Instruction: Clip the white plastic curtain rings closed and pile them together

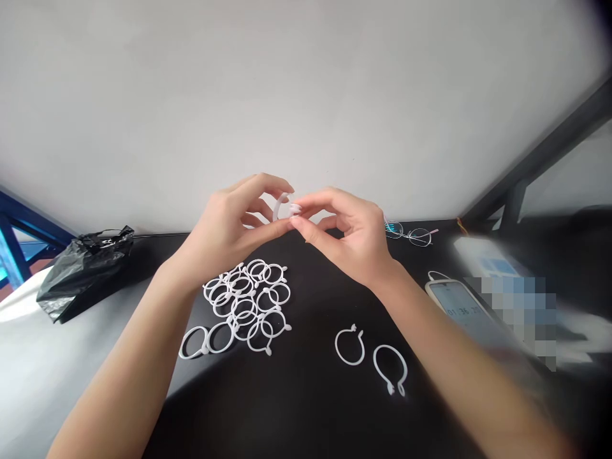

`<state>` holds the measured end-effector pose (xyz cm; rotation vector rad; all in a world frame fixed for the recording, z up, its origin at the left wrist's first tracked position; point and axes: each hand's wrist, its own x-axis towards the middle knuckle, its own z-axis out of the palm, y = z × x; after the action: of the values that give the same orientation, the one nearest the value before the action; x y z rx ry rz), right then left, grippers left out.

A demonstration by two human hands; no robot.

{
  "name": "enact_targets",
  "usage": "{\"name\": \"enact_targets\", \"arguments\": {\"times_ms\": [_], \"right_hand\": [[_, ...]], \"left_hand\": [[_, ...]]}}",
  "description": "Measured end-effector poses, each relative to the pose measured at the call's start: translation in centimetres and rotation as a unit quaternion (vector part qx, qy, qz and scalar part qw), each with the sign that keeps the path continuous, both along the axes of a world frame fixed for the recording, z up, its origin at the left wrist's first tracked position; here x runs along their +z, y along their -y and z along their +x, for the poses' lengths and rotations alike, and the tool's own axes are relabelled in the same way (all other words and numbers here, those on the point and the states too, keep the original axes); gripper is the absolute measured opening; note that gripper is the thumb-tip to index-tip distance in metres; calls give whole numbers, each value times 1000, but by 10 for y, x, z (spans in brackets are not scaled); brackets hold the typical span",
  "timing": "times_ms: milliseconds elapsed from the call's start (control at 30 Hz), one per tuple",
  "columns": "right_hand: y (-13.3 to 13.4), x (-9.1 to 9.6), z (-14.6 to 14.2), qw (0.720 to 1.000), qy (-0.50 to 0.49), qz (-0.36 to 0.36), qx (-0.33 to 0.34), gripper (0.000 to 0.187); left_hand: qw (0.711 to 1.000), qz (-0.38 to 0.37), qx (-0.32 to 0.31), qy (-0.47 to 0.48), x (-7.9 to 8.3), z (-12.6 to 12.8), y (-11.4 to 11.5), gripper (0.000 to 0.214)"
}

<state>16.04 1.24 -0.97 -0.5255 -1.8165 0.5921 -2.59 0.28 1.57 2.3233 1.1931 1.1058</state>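
Observation:
My left hand (pixel 234 223) and my right hand (pixel 351 239) are raised above the black table (pixel 310 408), fingertips meeting. Together they pinch one white plastic ring (pixel 281 205), mostly hidden by the fingers. Below my left hand lies a heap of several white rings (pixel 246 303). Two single white rings lie apart on the table, one (pixel 350 345) nearer the middle and one (pixel 389 368) to its right, under my right forearm's side.
A crumpled black plastic bag (pixel 83 268) sits at the left table edge. Wire-rimmed glasses (pixel 411 234) lie at the back right. A phone (pixel 459 303) with a lit screen and a cable lies at the right, beside a blurred white box (pixel 488 258).

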Motion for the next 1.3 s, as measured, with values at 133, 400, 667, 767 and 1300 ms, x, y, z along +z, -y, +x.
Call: {"name": "enact_targets", "arguments": {"times_ms": [133,400,667,767,1300], "right_hand": [[-4,-3,2,996,15,82,-36,11],[-11,-9,3,993,18,99,-65,15],[-19,-4,13,992,77,-75,-61,24],[-20,-3,16,990,78,-88,-75,21],[-22,-5,17,990,87,-93,-65,13]], "left_hand": [[1000,-22,-23,-1,-1,2,-1,28],[998,-63,-18,11,-4,7,-4,27],[969,-119,6,-218,-26,-10,-26,32],[917,-218,14,-334,-43,-17,-36,31],[888,-259,-7,-380,-37,7,-16,39]]}}
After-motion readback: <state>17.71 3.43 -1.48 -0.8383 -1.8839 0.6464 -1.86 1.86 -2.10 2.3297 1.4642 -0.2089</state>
